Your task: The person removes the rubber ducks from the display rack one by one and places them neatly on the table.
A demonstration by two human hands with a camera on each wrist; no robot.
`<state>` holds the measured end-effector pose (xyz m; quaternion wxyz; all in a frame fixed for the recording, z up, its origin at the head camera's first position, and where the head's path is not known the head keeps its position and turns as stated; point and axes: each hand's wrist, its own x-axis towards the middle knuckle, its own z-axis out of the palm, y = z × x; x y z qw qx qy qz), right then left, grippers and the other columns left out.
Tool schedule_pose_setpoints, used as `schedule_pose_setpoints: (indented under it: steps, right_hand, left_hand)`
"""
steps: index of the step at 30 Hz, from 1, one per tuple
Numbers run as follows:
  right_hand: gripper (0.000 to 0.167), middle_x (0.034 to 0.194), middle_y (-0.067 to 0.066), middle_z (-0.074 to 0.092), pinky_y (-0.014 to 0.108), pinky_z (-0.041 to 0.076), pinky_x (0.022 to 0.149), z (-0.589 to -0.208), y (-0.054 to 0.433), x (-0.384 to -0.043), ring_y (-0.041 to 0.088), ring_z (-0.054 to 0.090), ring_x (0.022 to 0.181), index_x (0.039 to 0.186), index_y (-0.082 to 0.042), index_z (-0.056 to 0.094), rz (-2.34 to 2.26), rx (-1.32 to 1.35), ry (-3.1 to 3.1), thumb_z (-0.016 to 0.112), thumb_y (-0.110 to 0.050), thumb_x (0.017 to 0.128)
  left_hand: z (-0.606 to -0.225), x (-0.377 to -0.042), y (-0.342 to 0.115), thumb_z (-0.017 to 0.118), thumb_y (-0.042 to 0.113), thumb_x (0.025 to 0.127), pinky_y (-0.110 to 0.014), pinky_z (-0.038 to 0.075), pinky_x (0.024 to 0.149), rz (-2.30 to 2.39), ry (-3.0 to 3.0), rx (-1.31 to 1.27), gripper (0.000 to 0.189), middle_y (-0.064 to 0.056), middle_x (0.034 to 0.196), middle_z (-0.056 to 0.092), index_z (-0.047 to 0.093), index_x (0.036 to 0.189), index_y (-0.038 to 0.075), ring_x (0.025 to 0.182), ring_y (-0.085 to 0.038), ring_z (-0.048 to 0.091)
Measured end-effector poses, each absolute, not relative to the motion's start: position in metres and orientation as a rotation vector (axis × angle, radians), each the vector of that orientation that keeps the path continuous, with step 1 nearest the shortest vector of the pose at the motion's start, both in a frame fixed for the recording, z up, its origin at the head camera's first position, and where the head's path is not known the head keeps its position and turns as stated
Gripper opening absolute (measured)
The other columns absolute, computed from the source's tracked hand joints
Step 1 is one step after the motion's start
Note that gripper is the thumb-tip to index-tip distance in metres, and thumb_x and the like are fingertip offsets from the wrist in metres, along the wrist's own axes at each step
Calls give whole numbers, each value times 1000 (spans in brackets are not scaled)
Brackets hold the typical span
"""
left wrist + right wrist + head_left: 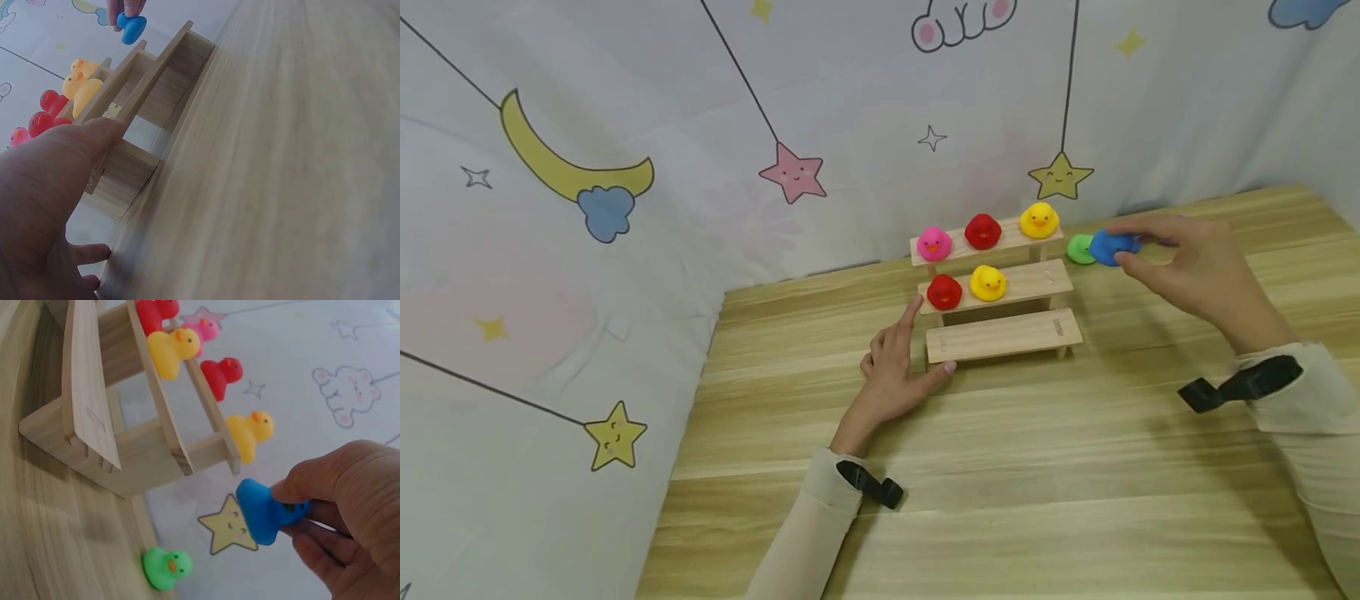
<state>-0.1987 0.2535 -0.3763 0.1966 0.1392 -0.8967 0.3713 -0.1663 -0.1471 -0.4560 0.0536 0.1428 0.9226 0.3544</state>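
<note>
My right hand (1195, 262) pinches a blue rubber duck (265, 509) by its head, held in the air right of a three-step wooden stand (1003, 335). My left hand (891, 371) reaches round the stand's left end, thumb at the front edge of the lowest step and index finger at the middle step. On the top step sit a pink duck (933, 243), a red duck (982, 232) and a yellow duck (1039, 220). The middle step carries another red duck (944, 292) and another yellow duck (988, 282) at its left and centre.
A green duck (165, 569) stands on the wooden table (1000, 500) right of the stand, partly behind the blue duck in the head view. Behind the table hangs a pale cloth (865, 92) printed with stars and a moon. Both wrists wear black camera straps.
</note>
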Motion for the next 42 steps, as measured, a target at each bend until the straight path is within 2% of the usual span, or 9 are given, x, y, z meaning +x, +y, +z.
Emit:
schedule_pose_setpoints:
  steps: [2, 4, 10, 13, 17, 26, 34, 37, 42]
  right_hand:
    - [35, 124, 13, 79, 0, 36, 88, -376, 255, -199, -22, 55, 96, 129, -17, 80, 1051, 376, -2513, 80, -11, 94]
    - [34, 127, 14, 79, 1, 37, 87, -376, 256, -198, -23, 54, 97, 129, -20, 80, 1058, 346, -2534, 80, -15, 96]
    - [32, 137, 19, 74, 8, 40, 70, -373, 262, -199, -24, 49, 97, 130, -22, 80, 1090, 263, -2581, 78, -21, 98]
    - [32, 136, 2, 76, 13, 41, 62, -373, 264, -199, -24, 50, 97, 129, -23, 80, 1107, 255, -2575, 78, -22, 98]
    - [31, 125, -26, 72, 22, 38, 52, -373, 267, -198, -23, 52, 96, 128, -23, 81, 1102, 261, -2564, 78, -23, 97]
    - [31, 102, -47, 57, 24, 34, 54, -374, 271, -200, -16, 53, 94, 128, -20, 81, 1111, 236, -2571, 77, -19, 97]
    - [33, 94, -48, 54, 21, 35, 56, -383, 282, -207, -18, 52, 88, 127, -17, 81, 1065, 232, -2571, 79, -15, 94]
    - [34, 95, -42, 62, 16, 37, 60, -388, 288, -211, -20, 52, 86, 127, -14, 80, 1052, 214, -2582, 80, -14, 93]
    - [35, 91, -43, 59, 14, 36, 73, -394, 296, -217, -25, 47, 87, 130, -13, 79, 1026, 125, -2621, 79, -18, 95]
  left_hand:
    - [-456, -166, -147, 74, 52, 97, -71, 16, 109, 1077, 2803, 434, 105, 1, 180, 23, -3, 168, 55, 158, -44, 16]
    - [-456, -166, -147, 74, 52, 97, -71, 15, 109, 1078, 2800, 433, 105, 1, 180, 23, -3, 168, 56, 158, -44, 16]
    - [-455, -166, -148, 74, 52, 97, -71, 15, 109, 1080, 2797, 433, 105, 1, 180, 23, -4, 168, 57, 159, -44, 16]
    - [-455, -167, -147, 74, 51, 98, -71, 15, 109, 1087, 2794, 438, 105, 0, 180, 22, -4, 168, 56, 159, -44, 16]
    - [-455, -167, -146, 73, 51, 98, -70, 16, 109, 1087, 2794, 440, 105, -1, 180, 23, -4, 169, 55, 158, -45, 17]
    - [-454, -166, -146, 74, 51, 98, -70, 17, 109, 1074, 2800, 428, 104, -2, 179, 23, -2, 169, 54, 159, -44, 16]
    - [-454, -165, -146, 73, 53, 98, -70, 17, 109, 1070, 2801, 430, 103, -2, 179, 23, -2, 169, 55, 158, -45, 16]
    - [-454, -165, -146, 73, 52, 97, -71, 17, 108, 1069, 2804, 431, 103, -3, 179, 24, -2, 169, 55, 158, -46, 17]
    - [-453, -164, -146, 73, 52, 97, -71, 16, 108, 1081, 2803, 432, 103, -3, 179, 25, 0, 170, 53, 158, -46, 17]
